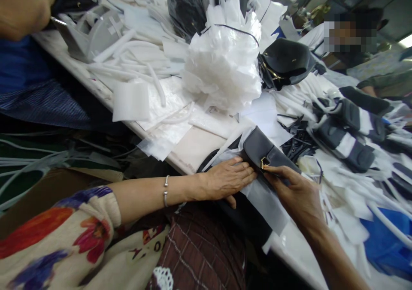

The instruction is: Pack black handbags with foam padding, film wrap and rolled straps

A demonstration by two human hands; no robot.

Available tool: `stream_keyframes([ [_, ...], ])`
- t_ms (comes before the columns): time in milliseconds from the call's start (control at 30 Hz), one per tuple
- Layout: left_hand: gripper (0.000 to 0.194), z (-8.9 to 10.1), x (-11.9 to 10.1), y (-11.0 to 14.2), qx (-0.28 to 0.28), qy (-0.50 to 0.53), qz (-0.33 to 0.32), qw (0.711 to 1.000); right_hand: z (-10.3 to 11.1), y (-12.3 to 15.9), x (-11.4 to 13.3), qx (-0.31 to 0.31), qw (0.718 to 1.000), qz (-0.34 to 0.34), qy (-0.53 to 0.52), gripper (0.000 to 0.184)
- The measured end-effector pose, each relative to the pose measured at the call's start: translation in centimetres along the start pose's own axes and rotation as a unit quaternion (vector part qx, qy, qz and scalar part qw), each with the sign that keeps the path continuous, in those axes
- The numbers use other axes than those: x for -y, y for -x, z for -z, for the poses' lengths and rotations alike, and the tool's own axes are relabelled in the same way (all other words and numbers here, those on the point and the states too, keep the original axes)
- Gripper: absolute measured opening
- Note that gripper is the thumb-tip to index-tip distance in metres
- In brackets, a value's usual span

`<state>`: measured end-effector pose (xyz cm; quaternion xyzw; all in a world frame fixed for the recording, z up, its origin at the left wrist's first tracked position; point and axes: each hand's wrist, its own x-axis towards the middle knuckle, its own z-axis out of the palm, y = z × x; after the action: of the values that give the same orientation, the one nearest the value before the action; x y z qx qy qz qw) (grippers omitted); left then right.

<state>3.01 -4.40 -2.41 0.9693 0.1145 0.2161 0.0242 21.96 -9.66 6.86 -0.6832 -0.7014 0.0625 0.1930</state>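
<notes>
A black handbag (259, 145) with a front flap lies at the table's near edge, over a sheet of thin white tissue paper (268, 206). My left hand (230, 177) rests flat across the bag's near side, fingers stretched out and holding nothing. At the flap's edge, the thumb and forefinger of my right hand (298, 191) pinch a small gold clasp (263, 163). Part of the bag is covered by both hands. Below them, black material (249, 217) hangs over the edge of the table.
A big bunch of white foam sheets (223, 62) stands beyond the bag, beside another black bag (286, 60). Several wrapped black bags (346, 146) lie at right near a blue bag (388, 238). At upper left, a co-worker's hand (25, 9) is near a grey stand (92, 32).
</notes>
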Motion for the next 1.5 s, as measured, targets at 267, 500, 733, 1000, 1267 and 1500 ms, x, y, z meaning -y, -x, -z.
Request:
stream_keyframes([
  [267, 0.077, -0.1, 0.3, -0.1, -0.017, -0.003, -0.007, 1.000, -1.3, -0.1, -1.5, 0.020, 0.999, -0.035, -0.023, 0.026],
  [500, 0.067, 0.8, 0.1, 0.1, -0.029, -0.011, -0.005, 1.000, -2.4, 0.8, -0.8, -0.043, 0.997, 0.053, 0.021, 0.019],
  [733, 0.070, 0.8, 0.1, 0.1, -0.023, 0.010, 0.000, 1.000, -3.7, 1.2, -1.4, -0.057, 0.989, 0.115, 0.073, 0.022],
  [1000, 0.081, 1.5, 0.1, 0.1, -0.023, 0.021, 0.015, 0.999, -3.4, 1.2, -1.3, -0.025, 0.975, 0.173, 0.138, 0.033],
  [1267, 0.055, 4.4, 0.7, -0.3, -0.034, 0.094, 0.033, 0.994, -3.7, 1.5, -0.8, 0.054, 0.963, 0.194, 0.179, 0.031],
  [1500, 0.016, 5.9, 4.0, -2.7, -0.037, -0.045, 0.172, 0.983, -1.5, 0.8, -1.6, 0.038, 0.993, 0.110, 0.002, 0.032],
])
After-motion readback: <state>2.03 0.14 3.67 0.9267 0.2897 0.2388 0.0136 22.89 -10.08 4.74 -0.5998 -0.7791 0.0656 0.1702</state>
